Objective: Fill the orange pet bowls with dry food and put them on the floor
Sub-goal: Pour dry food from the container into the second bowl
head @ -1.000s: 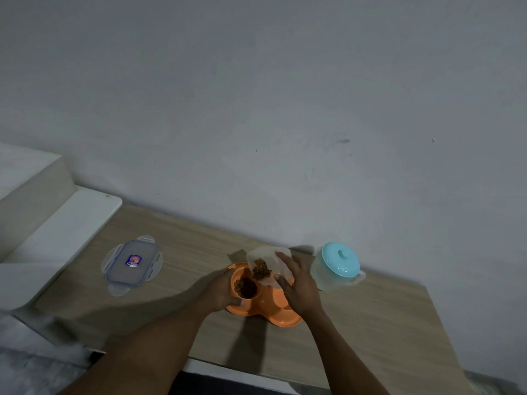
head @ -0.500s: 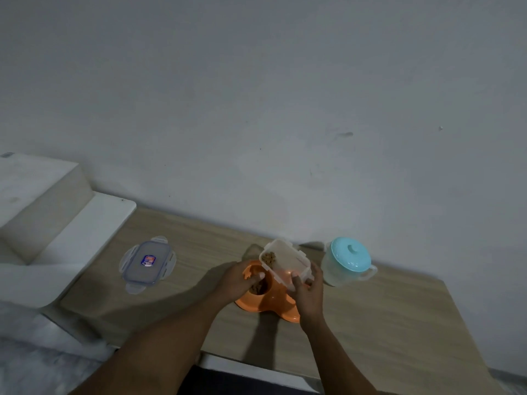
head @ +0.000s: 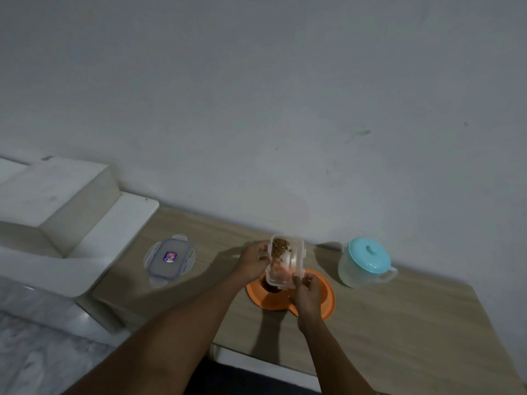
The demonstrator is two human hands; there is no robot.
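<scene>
On the surface (head: 399,323), orange bowls (head: 325,299) are being filled; the container (head: 295,259), gripped by left hand (head: 252,262) and right hand (head: 308,292), must be tilted next.

The counter (head: 399,323) looks like pale wood-grain board with a matt finish. The container (head: 295,259) is clear, smooth plastic, and the dry food (head: 279,246) in it is brown and grainy. The pet bowl (head: 323,302) is smooth orange plastic. The loose lid (head: 169,258) is clear plastic and the jug (head: 353,270) is frosted plastic. The wall (head: 256,109) is matt paint, faintly scuffed.

Left hand (head: 252,260) off the orange bowl (head: 327,298) onto the clear container (head: 297,256), container lifted higher
</scene>
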